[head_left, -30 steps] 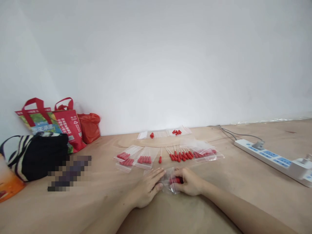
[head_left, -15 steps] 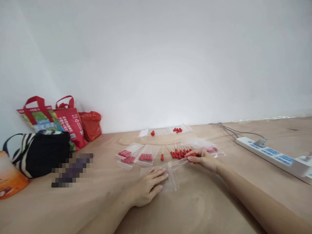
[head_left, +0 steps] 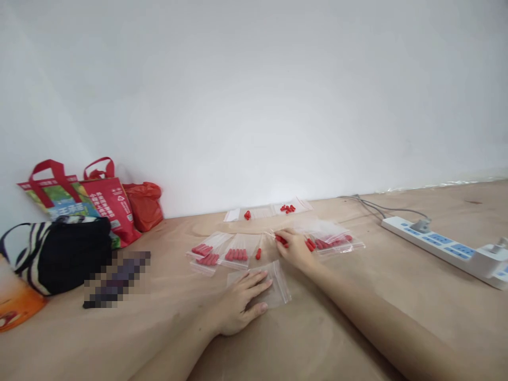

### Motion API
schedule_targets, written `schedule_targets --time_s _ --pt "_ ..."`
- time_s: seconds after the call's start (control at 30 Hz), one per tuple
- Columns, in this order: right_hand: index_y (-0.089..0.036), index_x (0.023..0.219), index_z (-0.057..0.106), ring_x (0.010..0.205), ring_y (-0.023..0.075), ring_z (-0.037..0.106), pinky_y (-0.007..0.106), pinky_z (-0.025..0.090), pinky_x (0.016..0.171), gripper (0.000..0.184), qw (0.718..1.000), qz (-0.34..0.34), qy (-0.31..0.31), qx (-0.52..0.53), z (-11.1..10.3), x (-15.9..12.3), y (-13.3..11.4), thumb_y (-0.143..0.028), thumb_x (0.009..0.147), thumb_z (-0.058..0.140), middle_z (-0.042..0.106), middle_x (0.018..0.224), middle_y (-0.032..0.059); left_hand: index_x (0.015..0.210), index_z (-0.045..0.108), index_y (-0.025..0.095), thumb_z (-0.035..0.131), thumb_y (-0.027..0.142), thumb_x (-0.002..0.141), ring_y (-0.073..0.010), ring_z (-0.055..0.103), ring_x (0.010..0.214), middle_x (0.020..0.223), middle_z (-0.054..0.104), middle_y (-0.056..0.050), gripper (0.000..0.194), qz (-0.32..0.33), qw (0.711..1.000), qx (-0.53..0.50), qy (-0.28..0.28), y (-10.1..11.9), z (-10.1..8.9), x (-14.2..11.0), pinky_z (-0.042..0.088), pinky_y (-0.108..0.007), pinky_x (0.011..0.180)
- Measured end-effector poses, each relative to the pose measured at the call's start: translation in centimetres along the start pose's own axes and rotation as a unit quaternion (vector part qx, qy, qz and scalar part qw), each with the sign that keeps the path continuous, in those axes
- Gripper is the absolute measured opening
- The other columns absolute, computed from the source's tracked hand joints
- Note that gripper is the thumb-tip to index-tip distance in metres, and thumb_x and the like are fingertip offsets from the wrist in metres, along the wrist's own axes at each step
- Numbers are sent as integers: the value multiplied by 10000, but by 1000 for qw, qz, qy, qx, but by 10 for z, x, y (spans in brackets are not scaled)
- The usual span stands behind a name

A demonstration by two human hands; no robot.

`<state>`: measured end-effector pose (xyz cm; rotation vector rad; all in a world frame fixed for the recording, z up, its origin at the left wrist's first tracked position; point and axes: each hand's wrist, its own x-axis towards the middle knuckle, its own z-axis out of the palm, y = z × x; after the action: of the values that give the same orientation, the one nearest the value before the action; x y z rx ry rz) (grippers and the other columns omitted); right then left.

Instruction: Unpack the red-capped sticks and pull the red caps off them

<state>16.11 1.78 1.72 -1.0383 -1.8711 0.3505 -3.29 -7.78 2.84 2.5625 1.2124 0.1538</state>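
My left hand (head_left: 244,301) lies flat with fingers stretched over a clear zip bag (head_left: 281,286), pressing it to the table. No red heads show in the visible part of this bag. My right hand (head_left: 296,250) reaches over the pile of red-headed sticks, its fingers curled round some red heads (head_left: 280,239). It covers much of the pile; a few red heads (head_left: 310,244) show to its right. One single red-headed stick (head_left: 258,254) lies left of it. Zip bags with red-headed sticks (head_left: 237,254) lie farther left.
More zip bags (head_left: 333,241) with red heads lie at the right. By the wall are bags with small red pieces (head_left: 288,208) and thin sticks (head_left: 262,213). A power strip (head_left: 440,246) stands right; a black bag (head_left: 75,254) and shopping bags (head_left: 113,206) stand left.
My right hand drew red-headed sticks out of the zip bag to the right, then moved left and away to the pile. The left hand stayed flat on the bag.
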Motion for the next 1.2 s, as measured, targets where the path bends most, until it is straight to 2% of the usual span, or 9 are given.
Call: schedule_targets --time_s 0.13,0.27,0.4,0.53,0.73,0.9,1.03,1.1,1.2 --pt "-171 942 616 846 157 542 251 398 726 265 990 0 -75 -118 17 7 -9 -119 749 441 586 930 78 1290 315 285 359 443 844 -218 233 1275 1387 272 -39 475 6 1000 -9 6 -2 1 0 179 -474 1039" --pt "-164 831 634 780 161 547 250 384 689 169 983 16 -113 -145 22 6 -8 -259 744 526 589 825 69 1290 314 290 353 456 843 -226 219 1279 1391 262 -37 479 5 1000 -13 3 -1 0 0 171 -481 1039" --pt "-158 862 634 801 180 538 269 379 706 323 990 16 -81 -118 16 2 -4 -431 698 582 593 819 73 1286 324 289 355 461 841 -228 215 1281 1390 263 -35 478 -1 1000 -13 3 -1 0 0 178 -483 1036" --pt "-170 766 628 726 148 537 251 373 673 287 996 46 -20 -80 3 -10 -4 -419 773 485 596 734 45 1274 340 303 369 449 841 -222 240 1272 1382 285 -20 458 8 1000 -22 17 -1 1 0 172 -477 1040" --pt "-182 558 565 621 141 523 250 348 584 380 986 129 -83 -69 -15 -44 -17 -542 674 536 598 618 21 1277 337 296 370 447 841 -226 237 1273 1382 284 -25 463 7 1000 -13 24 1 2 0 182 -472 1040" --pt "-174 560 523 663 145 501 246 349 595 204 983 119 -126 -51 -9 -56 -26 -339 614 629 558 624 6 1267 359 301 378 430 840 -218 269 1261 1379 298 -20 445 25 999 -15 14 7 4 -1 229 -449 1031" --pt "-169 592 475 508 83 436 199 331 492 156 974 115 -169 101 -11 -49 -16 -275 660 567 476 535 -40 1264 367 291 394 374 841 -213 256 1266 1385 288 -16 431 31 998 -21 54 8 5 0 262 -411 1029" --pt "-169 614 472 509 82 450 196 352 492 182 973 102 -137 153 -20 -38 -4 -315 663 568 477 545 -41 1273 345 274 385 337 846 -212 247 1267 1385 280 -27 434 20 994 -18 110 6 5 2 259 -407 1032" --pt "-163 799 515 556 99 527 207 409 532 167 975 184 4 125 -44 -15 21 -293 695 531 562 642 -16 1270 331 242 375 308 848 -208 262 1257 1362 302 -51 430 5 985 -12 174 2 7 4 263 -398 1032"
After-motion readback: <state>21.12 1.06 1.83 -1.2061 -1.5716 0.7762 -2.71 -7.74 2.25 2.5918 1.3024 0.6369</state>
